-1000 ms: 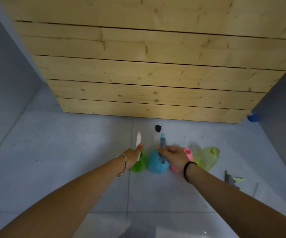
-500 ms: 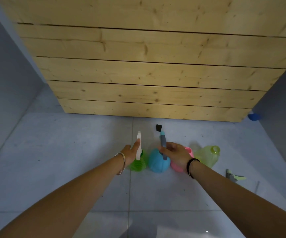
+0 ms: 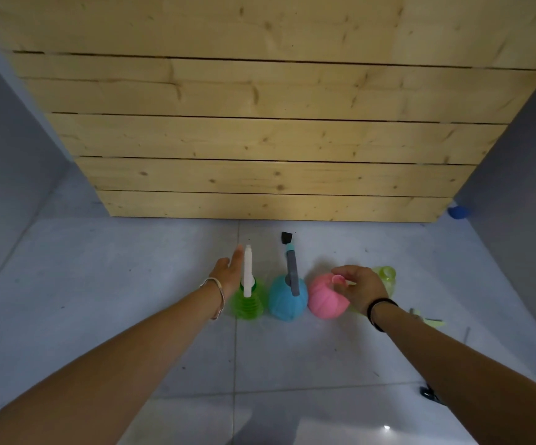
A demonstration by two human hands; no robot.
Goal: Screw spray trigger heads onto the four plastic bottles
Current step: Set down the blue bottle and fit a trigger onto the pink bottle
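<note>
On grey floor tiles before a plank wall (image 3: 260, 139), four plastic bottles stand in a row, two with heads fitted.
The green bottle (image 3: 247, 301) carries a white trigger head (image 3: 248, 268) and the blue bottle (image 3: 287, 303) a grey trigger head (image 3: 292, 274). The left hand (image 3: 229, 271) is flat and empty, just left of the white one. The right hand (image 3: 359, 287) curls over the pink bottle (image 3: 322, 300), at its open neck; whether it grips is unclear. The yellow bottle (image 3: 387, 274) at far right also looks bare. The next move probably calls for the loose trigger head (image 3: 428, 322) lying on the floor to the right.

left hand (image 3: 228, 273) off white trigger head (image 3: 247, 268), right hand (image 3: 363, 287) moved from blue bottle (image 3: 287, 305) to pink bottle (image 3: 324, 301)
</note>
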